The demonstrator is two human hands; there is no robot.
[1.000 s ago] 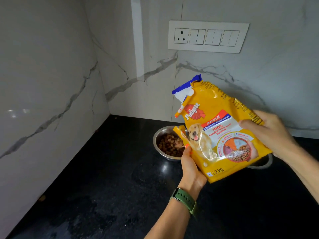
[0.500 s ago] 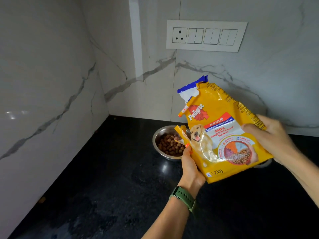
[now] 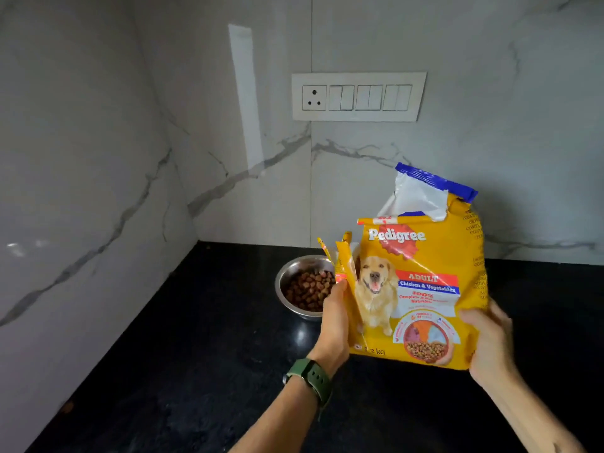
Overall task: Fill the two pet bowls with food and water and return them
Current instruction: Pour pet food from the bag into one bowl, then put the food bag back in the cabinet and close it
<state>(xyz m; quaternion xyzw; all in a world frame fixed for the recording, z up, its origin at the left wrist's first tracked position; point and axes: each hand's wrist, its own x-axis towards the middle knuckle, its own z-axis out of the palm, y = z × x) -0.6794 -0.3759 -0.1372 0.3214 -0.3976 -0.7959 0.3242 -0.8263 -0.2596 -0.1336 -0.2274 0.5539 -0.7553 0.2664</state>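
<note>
The room is a bit dim, with soft gray light. A bright strip of light [image 3: 245, 103] shines down the marble wall [image 3: 81, 158], and a small white gleam [image 3: 16, 248] sits on the left side. The black counter [image 3: 202, 338] is very dark, with one little shiny spot [image 3: 299, 335] near the steel bowl [image 3: 287, 273]. The yellow food bag [image 3: 425, 256] looks bright but its small words are fuzzy. Straight lines bend near the edges, and the corners look darker.

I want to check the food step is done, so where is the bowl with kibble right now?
In the head view the steel bowl, with kibble in it, sits on the black counter near the back wall, left of the food bag and just beyond the left hand.
</note>
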